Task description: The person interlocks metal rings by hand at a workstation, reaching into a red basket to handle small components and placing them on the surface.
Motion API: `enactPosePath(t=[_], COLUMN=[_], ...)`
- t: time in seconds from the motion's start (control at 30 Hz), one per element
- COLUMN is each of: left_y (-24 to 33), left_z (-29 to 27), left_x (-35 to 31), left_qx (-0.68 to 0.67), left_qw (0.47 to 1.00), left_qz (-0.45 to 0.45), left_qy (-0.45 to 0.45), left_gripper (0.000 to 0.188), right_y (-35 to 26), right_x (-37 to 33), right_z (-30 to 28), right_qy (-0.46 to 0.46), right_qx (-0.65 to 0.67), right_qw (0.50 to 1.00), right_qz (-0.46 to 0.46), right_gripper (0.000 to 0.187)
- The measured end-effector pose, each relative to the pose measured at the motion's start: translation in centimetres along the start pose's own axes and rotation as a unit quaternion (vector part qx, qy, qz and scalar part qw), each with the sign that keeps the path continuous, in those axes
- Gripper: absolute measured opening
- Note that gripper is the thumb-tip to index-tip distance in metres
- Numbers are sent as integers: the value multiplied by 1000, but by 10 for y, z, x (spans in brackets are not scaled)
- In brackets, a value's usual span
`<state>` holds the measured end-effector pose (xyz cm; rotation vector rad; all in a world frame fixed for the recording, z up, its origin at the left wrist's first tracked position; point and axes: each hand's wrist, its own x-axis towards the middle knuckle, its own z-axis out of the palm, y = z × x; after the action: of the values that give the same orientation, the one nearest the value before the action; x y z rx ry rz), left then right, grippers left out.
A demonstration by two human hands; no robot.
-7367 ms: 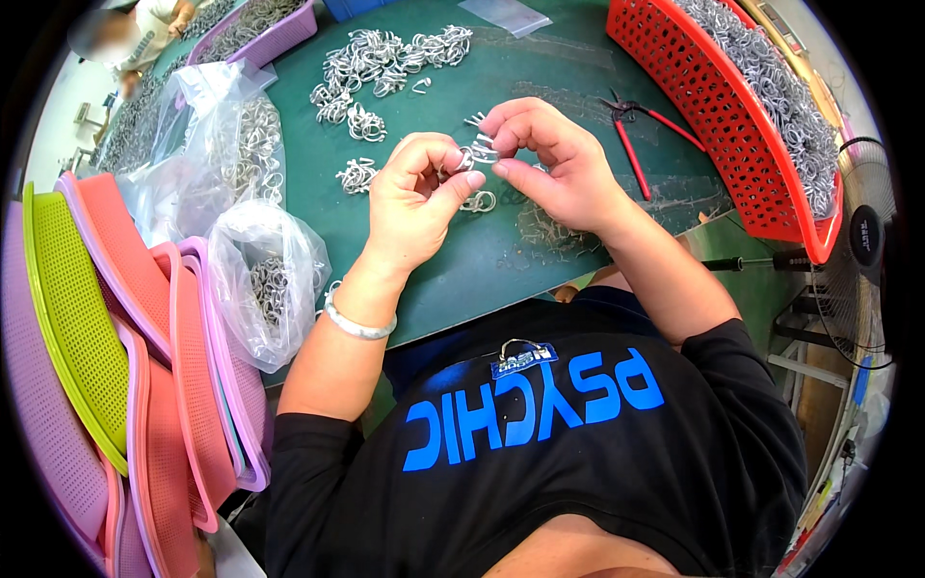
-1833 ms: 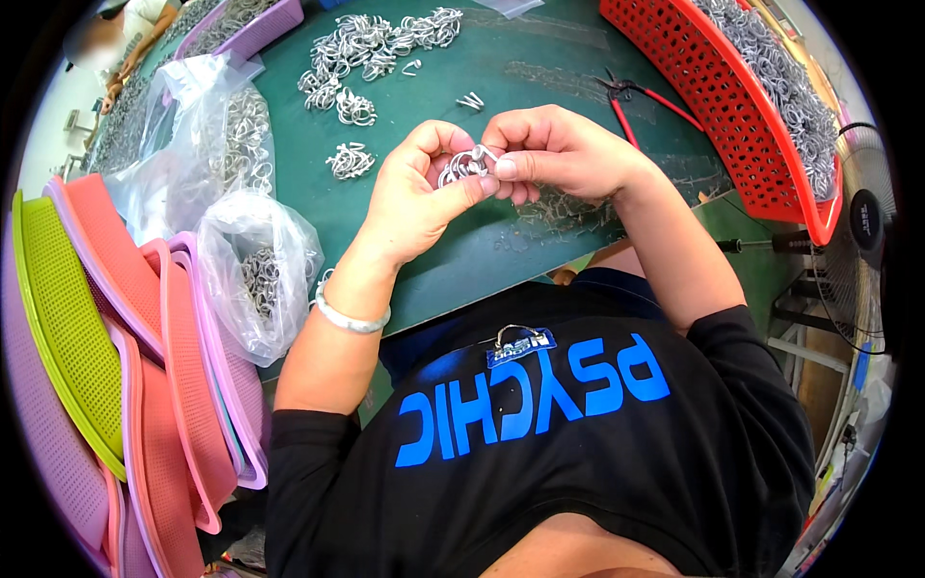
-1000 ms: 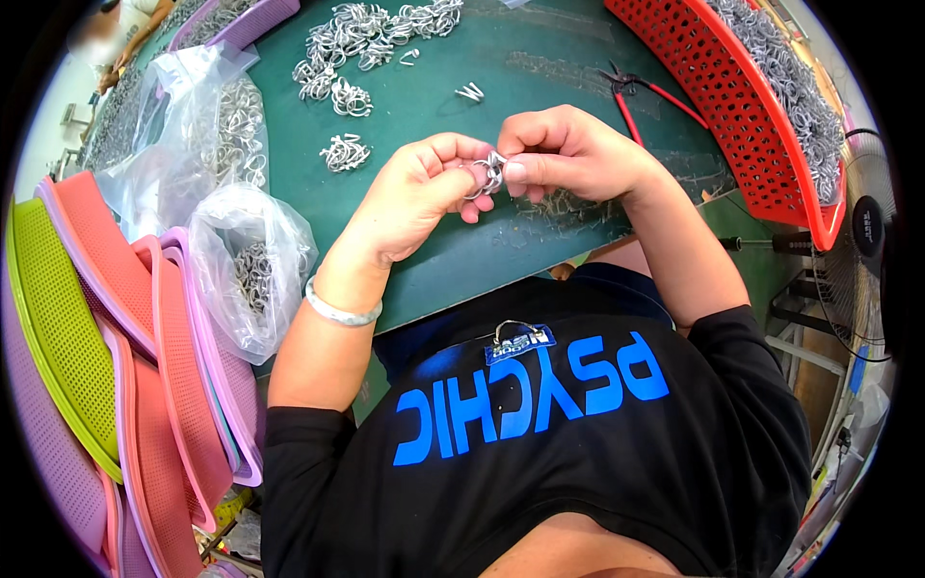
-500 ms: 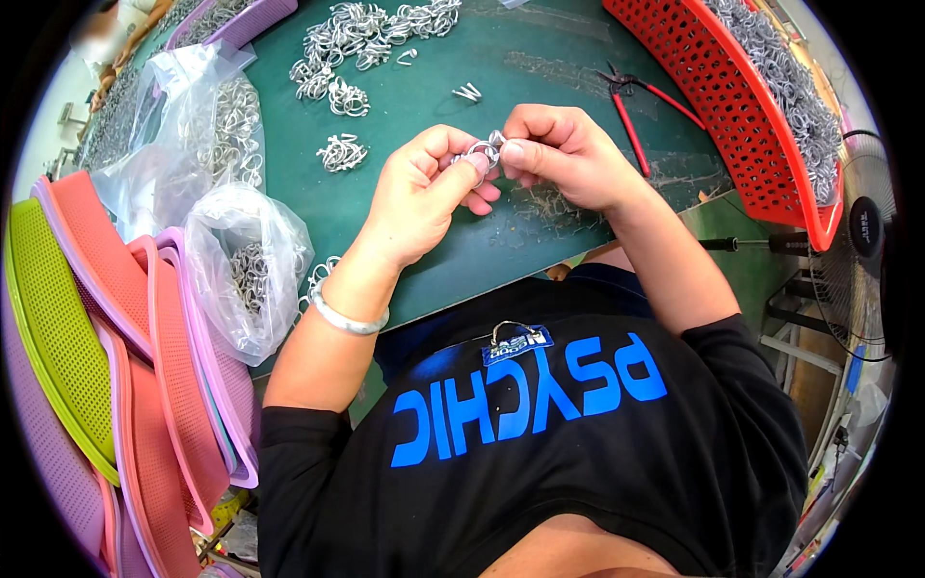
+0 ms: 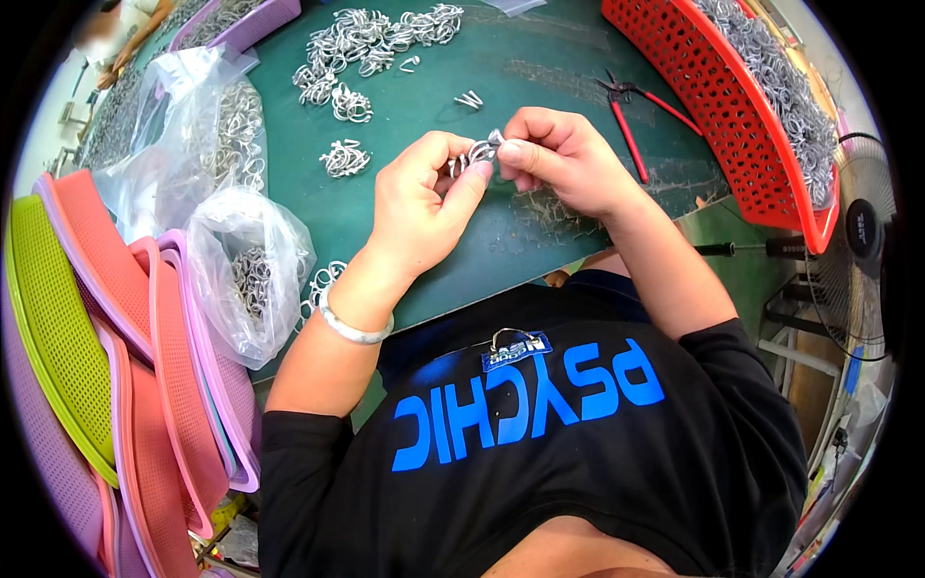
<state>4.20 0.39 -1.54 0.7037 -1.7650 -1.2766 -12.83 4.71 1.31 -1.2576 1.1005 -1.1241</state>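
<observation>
Several silver-grey metal rings [image 5: 479, 151] are gathered between the thumb and fingers of my left hand [image 5: 416, 202]. My right hand [image 5: 567, 162] meets it just to the right, thumb and forefinger pinched on the end of a ring with a wider, cone-like top. Both hands are closed, held over the near part of the green table [image 5: 443, 275]. Left of them lie two small ring bundles, one nearer [image 5: 344, 158] and one farther [image 5: 351, 103]. Beyond sits a large heap of rings [image 5: 376, 43]. A small zigzag wire piece [image 5: 469, 100] lies past my fingers.
Red-handled cutters [image 5: 628, 130] lie at right, beside a red perforated basket [image 5: 713, 101] full of rings. Clear plastic bags [image 5: 284, 231] of rings stand at left, above stacked coloured baskets [image 5: 72, 318]. A black fan [image 5: 862, 231] is far right. Another person's arm shows far left.
My left hand has turned slightly, its fingers curling in more around the rings. My right hand keeps its pinch almost in place. The whole view has shifted a little.
</observation>
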Motion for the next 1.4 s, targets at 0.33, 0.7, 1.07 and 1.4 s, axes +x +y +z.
enactPosePath(t=[0.33, 0.7, 1.07, 1.4], left_y=[4, 1, 1, 3], left_z=[-4, -3, -33, -50], left_x=[0, 3, 15, 20], left_qx=[137, -131, -461, -454], left_qw=[984, 990, 847, 866], left_qz=[114, -42, -227, -151], left_qy=[-27, -41, -136, -144], left_gripper=[5, 4, 16, 15], right_y=[-2, 2, -28, -23], right_x=[2, 9, 29, 23], right_z=[2, -7, -13, -42], right_qy=[4, 25, -69, -10], right_qx=[-64, -160, -333, -380], right_qw=[997, 986, 912, 913], right_qz=[34, -26, -229, -147], right_gripper=[14, 17, 17, 20])
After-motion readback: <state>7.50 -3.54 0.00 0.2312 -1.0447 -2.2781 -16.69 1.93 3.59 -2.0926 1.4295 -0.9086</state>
